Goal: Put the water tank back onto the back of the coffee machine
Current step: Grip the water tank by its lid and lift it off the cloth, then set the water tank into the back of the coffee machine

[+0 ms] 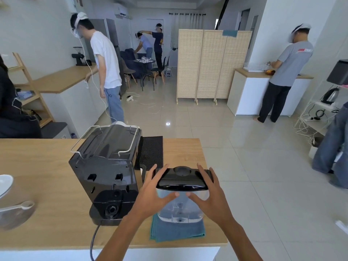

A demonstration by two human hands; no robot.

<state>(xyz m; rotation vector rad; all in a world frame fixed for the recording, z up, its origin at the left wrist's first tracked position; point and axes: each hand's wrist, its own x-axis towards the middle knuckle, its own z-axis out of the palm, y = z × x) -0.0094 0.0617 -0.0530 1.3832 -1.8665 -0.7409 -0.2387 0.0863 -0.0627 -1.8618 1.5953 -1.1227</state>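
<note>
The water tank (180, 210), clear with a black lid (183, 180), stands upright on a teal cloth (177, 231) near the counter's right front corner. My left hand (153, 194) clasps its left side and my right hand (209, 194) its right side. On both, the fingers reach past the lid ends and the thumbs lie on the clear front wall. The black coffee machine (107, 166) stands just left of the tank with its back toward me. Its rear base socket (112, 210) is bare.
A black power cord (94, 240) hangs from the machine over the counter's front edge. A black mat (151, 152) lies behind the tank. A white bowl (4, 183) and a scoop (22, 206) sit at the far left. Several people stand in the room beyond.
</note>
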